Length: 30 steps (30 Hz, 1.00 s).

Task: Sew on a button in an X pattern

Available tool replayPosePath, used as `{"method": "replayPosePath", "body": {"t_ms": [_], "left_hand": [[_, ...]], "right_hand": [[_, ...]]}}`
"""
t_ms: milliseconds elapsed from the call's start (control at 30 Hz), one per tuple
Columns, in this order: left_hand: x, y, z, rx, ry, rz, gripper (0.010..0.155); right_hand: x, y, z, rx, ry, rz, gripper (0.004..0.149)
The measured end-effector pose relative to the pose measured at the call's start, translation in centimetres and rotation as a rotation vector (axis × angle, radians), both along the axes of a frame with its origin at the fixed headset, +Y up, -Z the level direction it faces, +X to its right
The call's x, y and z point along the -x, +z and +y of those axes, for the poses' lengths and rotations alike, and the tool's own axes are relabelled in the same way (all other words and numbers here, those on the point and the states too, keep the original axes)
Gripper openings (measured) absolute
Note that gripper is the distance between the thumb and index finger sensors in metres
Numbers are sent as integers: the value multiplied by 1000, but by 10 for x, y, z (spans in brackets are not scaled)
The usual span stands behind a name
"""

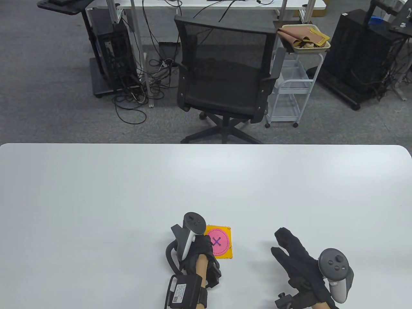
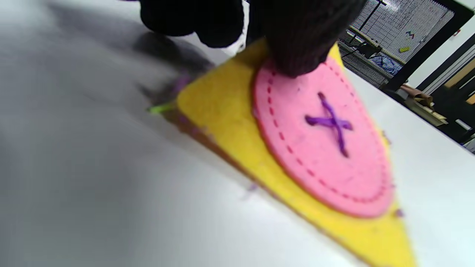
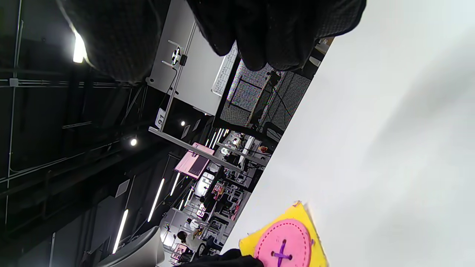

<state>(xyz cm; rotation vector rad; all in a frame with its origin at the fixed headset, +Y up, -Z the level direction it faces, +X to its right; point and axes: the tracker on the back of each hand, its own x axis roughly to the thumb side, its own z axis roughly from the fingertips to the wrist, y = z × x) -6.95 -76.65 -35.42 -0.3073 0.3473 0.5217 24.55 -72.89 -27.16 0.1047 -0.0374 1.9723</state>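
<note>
The white table (image 1: 128,193) stands in an office; beyond it are a mesh chair (image 1: 225,70) and a cart carrying a tray (image 1: 325,48) of folded brown cloth (image 1: 302,35). The yellow felt square (image 2: 222,107) with the pink button (image 2: 326,148) lies under the left hand (image 1: 201,254), one fingertip (image 2: 300,48) pressing the button's edge. The purple X stitch (image 2: 330,122) appears complete. The right hand (image 1: 299,260) rests apart, fingers loosely extended, holding nothing. Recommended: keep the felt pinned flat; verify both diagonals are taut before release.
</note>
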Motion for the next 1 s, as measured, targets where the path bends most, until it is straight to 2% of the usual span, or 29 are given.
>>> {"method": "replayPosePath", "body": {"t_ms": [267, 467, 633, 800, 1000], "left_hand": [[-1, -3, -4, 18, -125, 20, 42], [2, -3, -4, 33, -188, 38, 62], [5, 1, -2, 38, -161, 44, 67], [10, 10, 21, -51, -116, 49, 73], [9, 37, 64, -241, 16, 15, 77]], "right_hand": [[1, 0, -1, 2, 16, 0, 75], [2, 0, -1, 3, 21, 0, 75], [2, 0, -1, -3, 30, -7, 76], [1, 0, 1, -7, 28, -14, 76], [2, 3, 4, -33, 74, -22, 79]]}}
